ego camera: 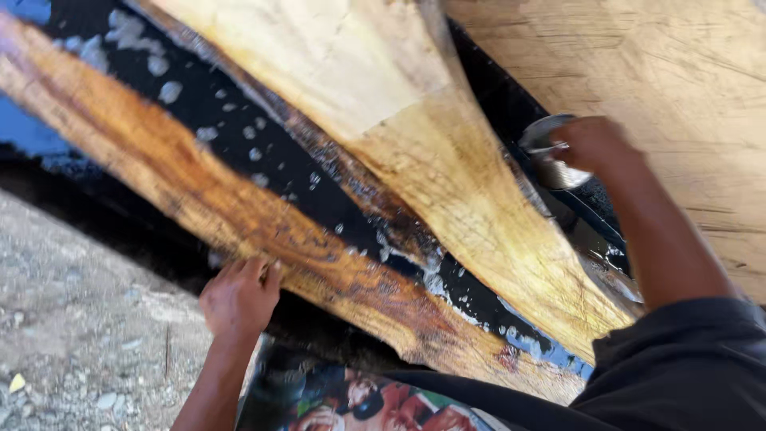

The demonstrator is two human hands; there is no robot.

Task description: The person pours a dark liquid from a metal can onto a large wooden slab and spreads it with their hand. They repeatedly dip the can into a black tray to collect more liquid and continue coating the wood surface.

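Right hand (pixel 594 144) smeared by motion, fingers indistinct, covering much of a blurred metal can (pixel 549 152). Left hand (pixel 238 299) fingertips tucked out of sight under the slab (pixel 239 215) edge. Slab ends cut off by the frame.
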